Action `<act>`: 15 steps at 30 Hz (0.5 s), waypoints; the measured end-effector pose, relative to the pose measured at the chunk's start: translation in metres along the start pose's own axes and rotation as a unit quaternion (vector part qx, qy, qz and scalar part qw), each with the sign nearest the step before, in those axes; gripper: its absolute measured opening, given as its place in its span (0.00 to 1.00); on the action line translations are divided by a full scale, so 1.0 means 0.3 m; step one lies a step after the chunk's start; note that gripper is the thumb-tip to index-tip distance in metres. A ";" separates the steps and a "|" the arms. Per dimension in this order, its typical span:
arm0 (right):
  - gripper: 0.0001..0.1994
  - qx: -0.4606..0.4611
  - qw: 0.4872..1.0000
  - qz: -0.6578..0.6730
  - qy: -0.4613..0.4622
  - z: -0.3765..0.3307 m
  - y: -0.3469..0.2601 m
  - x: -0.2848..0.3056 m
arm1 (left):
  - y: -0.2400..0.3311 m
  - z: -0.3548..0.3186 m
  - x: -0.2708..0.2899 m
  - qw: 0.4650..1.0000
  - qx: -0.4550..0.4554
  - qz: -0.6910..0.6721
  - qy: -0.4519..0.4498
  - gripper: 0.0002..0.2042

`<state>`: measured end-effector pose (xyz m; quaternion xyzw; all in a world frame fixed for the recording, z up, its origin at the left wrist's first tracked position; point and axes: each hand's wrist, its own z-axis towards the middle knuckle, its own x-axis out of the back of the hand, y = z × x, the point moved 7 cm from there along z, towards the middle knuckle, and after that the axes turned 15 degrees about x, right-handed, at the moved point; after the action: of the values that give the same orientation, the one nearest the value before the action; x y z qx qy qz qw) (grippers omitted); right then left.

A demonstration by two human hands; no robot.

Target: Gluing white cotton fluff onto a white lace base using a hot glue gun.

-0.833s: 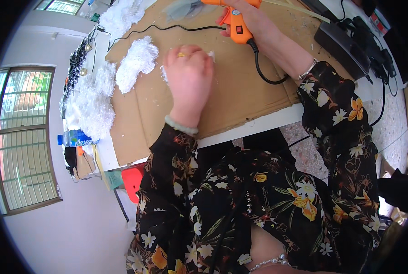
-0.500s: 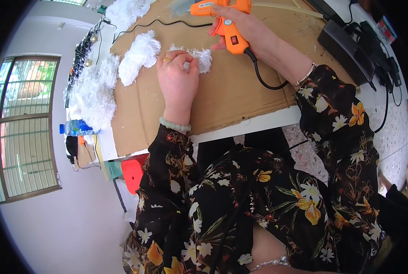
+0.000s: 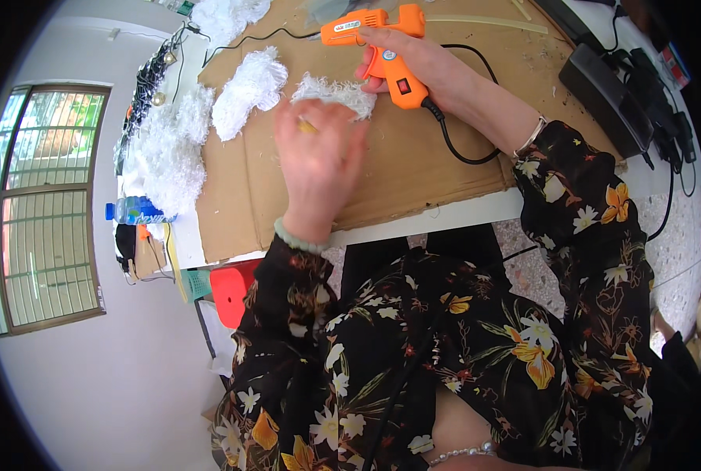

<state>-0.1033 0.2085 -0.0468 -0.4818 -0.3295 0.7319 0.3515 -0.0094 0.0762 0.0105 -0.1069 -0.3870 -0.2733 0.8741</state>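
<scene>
My right hand (image 3: 413, 61) grips an orange glue gun (image 3: 378, 35) by its handle, nozzle pointing left, over a brown cardboard sheet (image 3: 413, 157). Its black cord (image 3: 460, 149) loops across the cardboard. My left hand (image 3: 319, 161) lies palm down on the cardboard, fingers resting on the near edge of a small white fluffy tuft (image 3: 335, 93) just below the gun. A second white fluffy piece (image 3: 248, 88) lies to the left of it.
A heap of white fluffy material (image 3: 170, 149) lies at the table's left end beside a plastic bottle (image 3: 135, 210). Black power adapters and cables (image 3: 625, 86) sit at the right. A red stool (image 3: 233, 286) stands under the table. A window (image 3: 40, 212) fills the left wall.
My left hand has slid toward me off the white tuft, which now shows beyond my fingers. The glue gun has moved lower in view, closer to the tuft.
</scene>
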 end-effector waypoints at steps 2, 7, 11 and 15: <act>0.19 -0.006 1.000 0.007 0.000 0.002 0.001 -0.020 | 0.051 -0.050 0.032 0.997 -0.046 0.004 -0.057 0.14; 0.18 -0.008 1.000 0.012 0.001 0.006 -0.002 -0.020 | 0.076 -0.080 -0.012 0.980 -0.069 0.009 -0.187 0.24; 0.18 -0.012 1.000 0.004 -0.001 0.003 -0.005 -0.018 | 0.034 -0.072 -0.032 0.975 -0.045 0.044 -0.213 0.31; 0.18 -0.014 1.000 -0.004 0.004 -0.006 -0.017 -0.009 | 0.019 -0.056 -0.041 0.978 -0.050 0.068 -0.192 0.33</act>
<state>-0.0999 0.2093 -0.0420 -0.4889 -0.3402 0.7237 0.3486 -0.0026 0.0790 -0.0097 -0.2271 -0.5249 -0.2069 0.7938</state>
